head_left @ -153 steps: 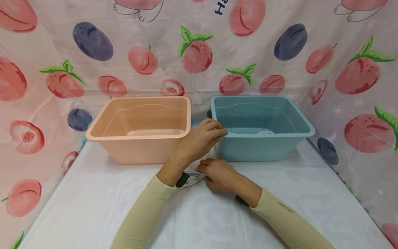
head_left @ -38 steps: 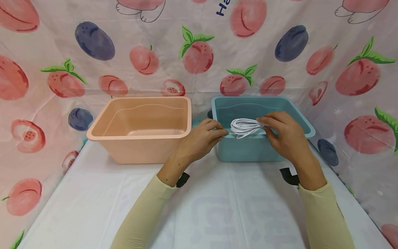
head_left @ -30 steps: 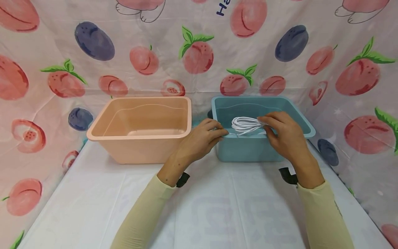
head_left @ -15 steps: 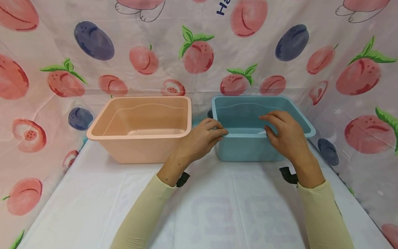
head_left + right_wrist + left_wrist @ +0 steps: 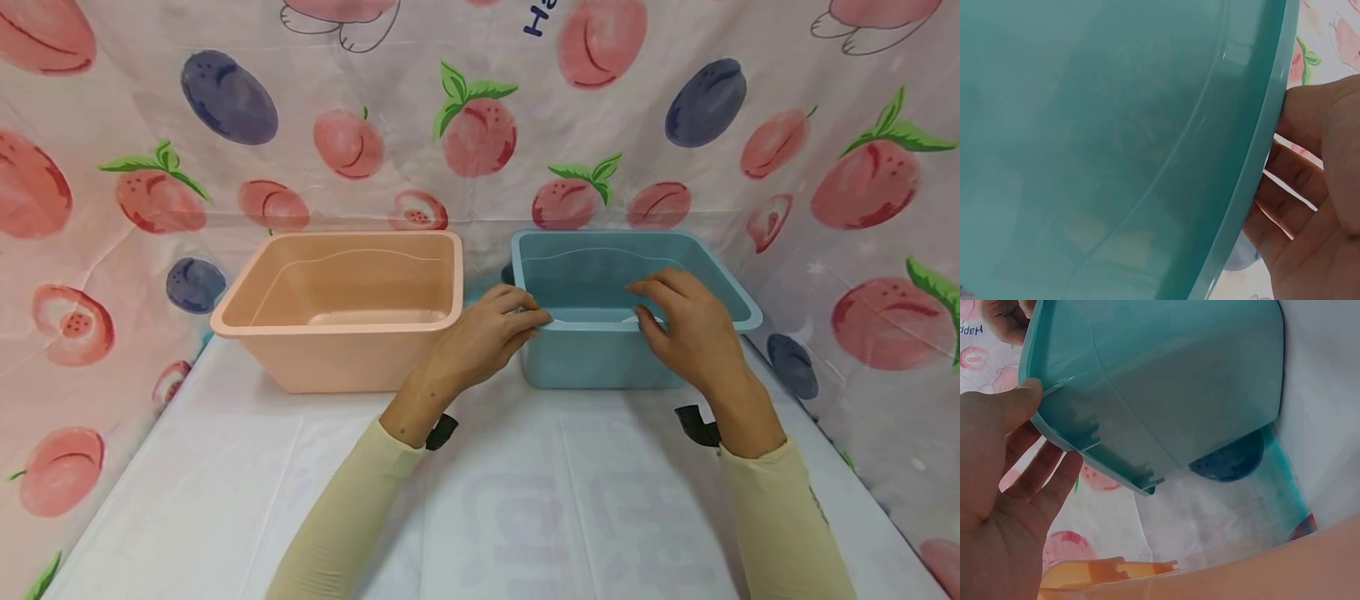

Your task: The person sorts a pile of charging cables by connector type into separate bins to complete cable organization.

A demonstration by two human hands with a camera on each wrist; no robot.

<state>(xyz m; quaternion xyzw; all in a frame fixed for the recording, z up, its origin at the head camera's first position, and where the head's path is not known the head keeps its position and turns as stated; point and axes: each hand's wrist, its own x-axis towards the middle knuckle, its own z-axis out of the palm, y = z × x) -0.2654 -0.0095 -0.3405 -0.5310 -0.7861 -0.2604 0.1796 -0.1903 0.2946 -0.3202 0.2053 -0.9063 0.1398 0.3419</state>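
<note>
My left hand holds the near left corner of the blue tub. In the left wrist view its thumb lies at the rim, the fingers by the adjoining edge. My right hand hovers over the tub's near rim, thumb and fingers parted with nothing between them; the right wrist view shows its fingers beside the rim. Only a sliver of white cable shows inside the tub, just past the near rim; the front wall hides the rest.
A peach-coloured tub stands to the left, its right side close by my left forearm. Both tubs sit on a white-covered table. Behind them hangs a fruit-print cloth.
My right hand picked up a coiled white cable from the table, carried it over the blue tub and let it drop inside. My left hand stayed at the tub's corner.
</note>
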